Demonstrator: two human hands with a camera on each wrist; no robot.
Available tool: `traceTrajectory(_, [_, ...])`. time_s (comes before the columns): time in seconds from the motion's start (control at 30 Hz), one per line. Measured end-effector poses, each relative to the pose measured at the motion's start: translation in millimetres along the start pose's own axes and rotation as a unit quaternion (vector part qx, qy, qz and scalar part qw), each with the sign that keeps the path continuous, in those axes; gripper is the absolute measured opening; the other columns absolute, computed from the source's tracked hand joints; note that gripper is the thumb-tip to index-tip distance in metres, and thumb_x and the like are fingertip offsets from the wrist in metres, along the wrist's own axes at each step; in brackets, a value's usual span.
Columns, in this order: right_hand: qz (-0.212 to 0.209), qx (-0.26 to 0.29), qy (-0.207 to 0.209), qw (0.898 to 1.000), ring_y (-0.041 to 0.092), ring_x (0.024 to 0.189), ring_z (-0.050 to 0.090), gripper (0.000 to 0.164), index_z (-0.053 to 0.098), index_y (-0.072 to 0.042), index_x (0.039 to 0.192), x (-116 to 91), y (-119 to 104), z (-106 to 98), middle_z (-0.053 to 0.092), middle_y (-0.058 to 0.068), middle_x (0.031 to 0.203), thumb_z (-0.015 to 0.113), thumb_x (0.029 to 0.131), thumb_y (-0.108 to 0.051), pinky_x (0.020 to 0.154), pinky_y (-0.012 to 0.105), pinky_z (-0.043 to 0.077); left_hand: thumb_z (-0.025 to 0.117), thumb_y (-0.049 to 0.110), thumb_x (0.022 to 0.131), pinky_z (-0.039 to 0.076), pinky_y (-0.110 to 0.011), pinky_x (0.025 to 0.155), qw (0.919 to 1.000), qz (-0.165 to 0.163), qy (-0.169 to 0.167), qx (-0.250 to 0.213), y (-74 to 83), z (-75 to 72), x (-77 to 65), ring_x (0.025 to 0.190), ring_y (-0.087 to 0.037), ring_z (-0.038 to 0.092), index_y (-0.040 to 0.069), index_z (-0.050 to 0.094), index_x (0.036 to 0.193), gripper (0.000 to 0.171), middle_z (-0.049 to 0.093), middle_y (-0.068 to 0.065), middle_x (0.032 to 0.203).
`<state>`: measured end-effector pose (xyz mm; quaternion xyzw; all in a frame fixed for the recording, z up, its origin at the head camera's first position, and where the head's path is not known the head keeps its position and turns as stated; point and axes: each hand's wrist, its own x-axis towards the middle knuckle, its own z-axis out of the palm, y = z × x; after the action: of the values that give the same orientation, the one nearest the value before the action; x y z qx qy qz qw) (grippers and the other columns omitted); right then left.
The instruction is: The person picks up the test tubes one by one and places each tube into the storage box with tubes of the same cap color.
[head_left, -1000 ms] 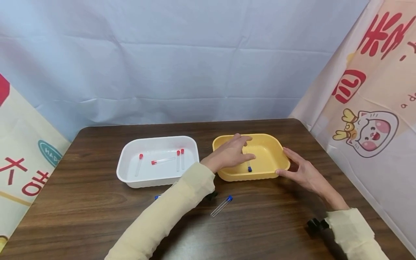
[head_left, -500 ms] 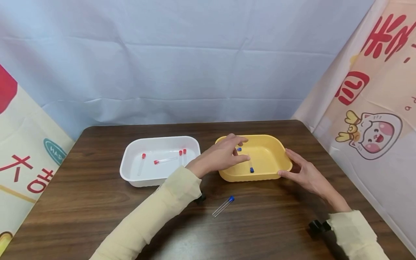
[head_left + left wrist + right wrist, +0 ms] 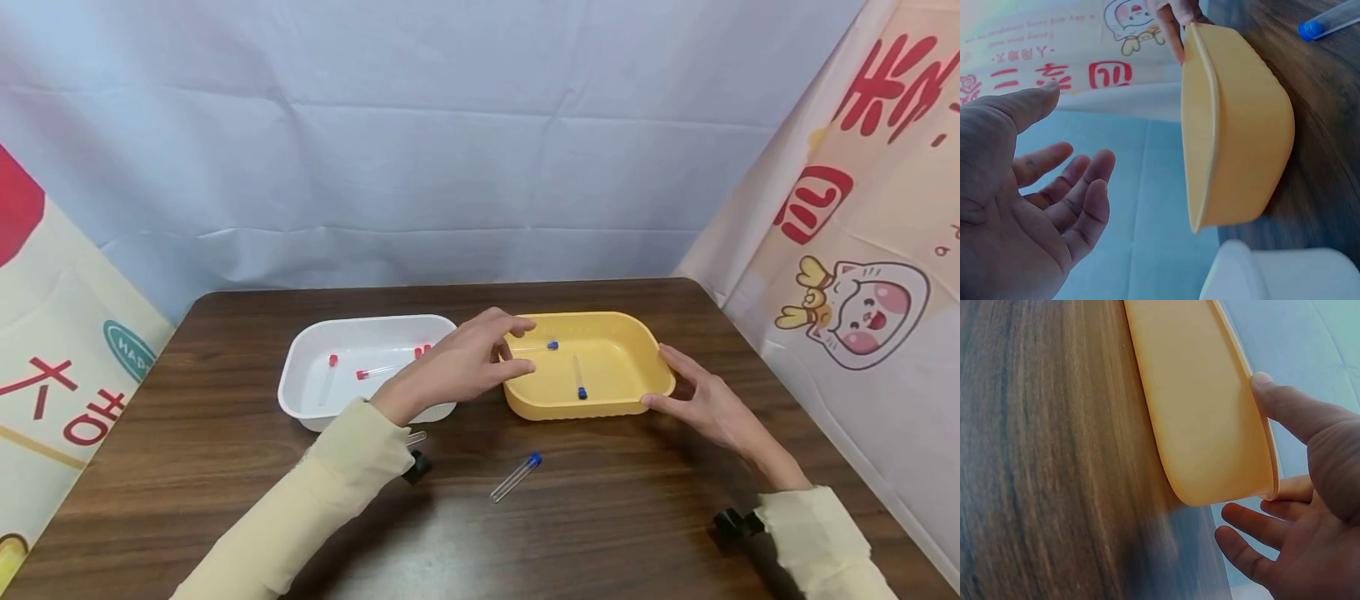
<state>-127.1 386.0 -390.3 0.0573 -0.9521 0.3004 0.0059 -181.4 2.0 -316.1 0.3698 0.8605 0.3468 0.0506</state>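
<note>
Brown tabletop [image 3: 622, 508]: blue-capped tube [image 3: 515, 479] slants far-right, near-right of closer, empty left hand [image 3: 461, 360]; right hand [image 3: 702, 402] holds yellow tray [image 3: 577, 409].

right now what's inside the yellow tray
The yellow tray holds a near tube and a far tube, both blue-capped. The left hand overlaps its left end, so that bit is covered.
</note>
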Motion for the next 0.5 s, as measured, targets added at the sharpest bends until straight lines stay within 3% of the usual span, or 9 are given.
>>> traceTrajectory(0.27, [0.002,-0.005,-0.002,1.0,0.053,0.14,0.039,0.101,0.022,0.004,0.161,-1.1,-0.8,-0.6,0.027,0.029,0.163,0.079,0.092,-0.042,0.104,0.067,0.04,0.073,0.035,0.098,0.051,-0.029,0.083,0.9999,0.01,0.005,-0.006,-8.3,-10.5,-18.7,0.093,-0.006,0.061,0.017,0.057,0.147,0.054,0.057,0.005,0.128])
traceTrajectory(0.5, [-0.001,-0.008,0.0,1.0,0.053,0.14,0.039,0.1,0.024,0.006,0.16,-0.5,-2.0,-1.0,0.028,0.029,0.163,0.079,0.092,-0.041,0.104,0.066,0.041,0.072,0.034,0.099,0.052,-0.031,0.084,0.9998,0.021,0.004,0.007,-14.7,-13.0,-33.8,0.097,-0.01,0.063,0.013,0.057,0.145,0.053,0.061,-0.004,0.133])
